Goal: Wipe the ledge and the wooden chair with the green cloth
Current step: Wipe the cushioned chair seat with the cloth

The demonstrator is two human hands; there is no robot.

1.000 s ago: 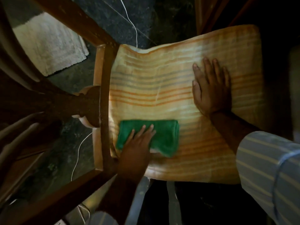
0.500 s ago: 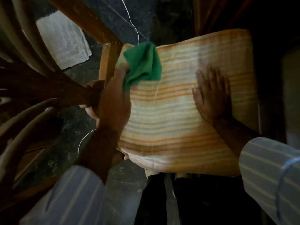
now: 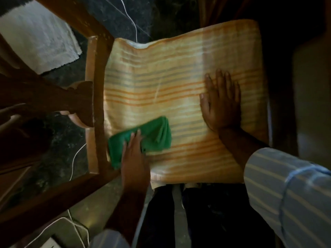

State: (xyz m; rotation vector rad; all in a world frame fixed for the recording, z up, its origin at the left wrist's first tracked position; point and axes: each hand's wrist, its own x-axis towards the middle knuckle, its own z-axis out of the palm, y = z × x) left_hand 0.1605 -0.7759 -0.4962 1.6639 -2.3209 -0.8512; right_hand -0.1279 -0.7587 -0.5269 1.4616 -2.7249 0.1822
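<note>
The green cloth (image 3: 152, 135) lies folded on the near left part of the striped orange seat cushion (image 3: 175, 83) of the wooden chair (image 3: 93, 97). My left hand (image 3: 134, 158) presses down on the cloth with its fingers laid over it, at the cushion's left edge beside the chair's wooden rail. My right hand (image 3: 222, 102) rests flat and spread on the right side of the cushion, holding nothing. No ledge is visible.
The chair's dark backrest and arm (image 3: 44, 99) rise at the left. A white mat (image 3: 41, 40) lies on the dark floor at the upper left. White cables (image 3: 75, 158) run over the floor at the left and bottom. My dark trousers (image 3: 206, 217) are below the cushion.
My left hand has swept the green cloth from the cushion's far left corner back toward me to the near left part. The right hand stays flat in place.
</note>
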